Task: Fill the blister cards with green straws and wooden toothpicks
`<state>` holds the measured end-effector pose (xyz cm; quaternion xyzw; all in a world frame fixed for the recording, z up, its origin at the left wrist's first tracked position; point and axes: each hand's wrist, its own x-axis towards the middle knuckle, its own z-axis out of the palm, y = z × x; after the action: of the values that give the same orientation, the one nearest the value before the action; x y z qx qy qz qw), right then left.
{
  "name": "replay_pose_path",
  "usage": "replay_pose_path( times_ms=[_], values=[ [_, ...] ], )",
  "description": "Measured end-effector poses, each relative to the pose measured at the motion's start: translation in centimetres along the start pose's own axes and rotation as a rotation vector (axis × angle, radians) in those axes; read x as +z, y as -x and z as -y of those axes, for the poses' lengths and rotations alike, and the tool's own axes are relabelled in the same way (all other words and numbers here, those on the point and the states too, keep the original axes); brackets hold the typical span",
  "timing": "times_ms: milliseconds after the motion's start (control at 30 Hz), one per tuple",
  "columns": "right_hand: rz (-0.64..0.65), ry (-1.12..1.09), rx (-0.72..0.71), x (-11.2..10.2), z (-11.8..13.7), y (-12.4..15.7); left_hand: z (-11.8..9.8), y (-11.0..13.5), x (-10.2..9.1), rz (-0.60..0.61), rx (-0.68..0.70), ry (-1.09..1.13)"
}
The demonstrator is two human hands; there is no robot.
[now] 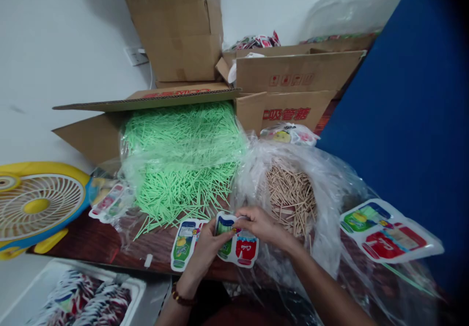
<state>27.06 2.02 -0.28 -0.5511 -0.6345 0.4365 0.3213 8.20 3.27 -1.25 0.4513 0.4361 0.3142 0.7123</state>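
Observation:
Both hands are at a can-shaped printed pouch [246, 250], green on one side and red with "Cola" on the other. My left hand [205, 245] is closed on the green side, its thumb across the front. At the upper edge, my right hand [261, 222] pinches the pouch with thumb and fingers. Whether anything small sits between the fingertips cannot be made out. Partly behind my left hand, a similar pouch [181, 248] lies on the table. Thin green sticks [186, 179] spill from a clear bag just beyond my hands. Short brown sticks [291, 194] lie in another clear bag [330, 184].
More printed pouches [392, 238] lie at right, beside a blue panel [406, 120]. At left stand a yellow-and-blue fan [40, 204] and, lower, a white foam box [137, 292] of stacked pouches. Cardboard boxes [179, 32] line the back of the dark table [88, 238].

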Motion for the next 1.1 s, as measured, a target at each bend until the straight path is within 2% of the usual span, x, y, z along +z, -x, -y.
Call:
replay_pose_path(
  times_ms=[200, 433, 767, 867, 933, 967, 1000, 1100],
  values=[
    [-0.014, -0.032, 0.03, -0.4, -0.6, 1.9, 1.5, 0.1, 0.9, -0.003, 0.027, -0.087],
    [-0.097, -0.084, 0.036, 0.8, -1.9, 3.4, 2.3, 0.4, 1.3, -0.018, -0.013, -0.248],
    [-0.15, -0.023, 0.022, 0.8, -3.9, 6.3, 2.0, 0.9, 2.8, 0.184, -0.03, -0.395],
    [-0.138, -0.024, -0.012, -0.9, -4.0, 7.0, 2.3, 0.9, 2.7, 0.232, -0.049, -0.418],
    [-0.195, 0.024, -0.028, -3.2, -4.4, 7.5, 2.4, 0.9, 2.4, 0.255, -0.083, -0.411],
    [-0.266, 0.095, -0.024, -4.6, -4.8, 7.8, 2.5, 0.9, 2.2, 0.259, -0.101, -0.4],
    [-0.302, 0.208, -0.017, -6.1, -5.3, 8.1, 2.5, 0.9, 2.0, 0.261, -0.119, -0.386],
    [-0.209, 0.696, 0.023, -9.9, -7.3, 9.0, 2.7, 0.9, 1.8, 0.258, -0.147, -0.342]
  ],
)
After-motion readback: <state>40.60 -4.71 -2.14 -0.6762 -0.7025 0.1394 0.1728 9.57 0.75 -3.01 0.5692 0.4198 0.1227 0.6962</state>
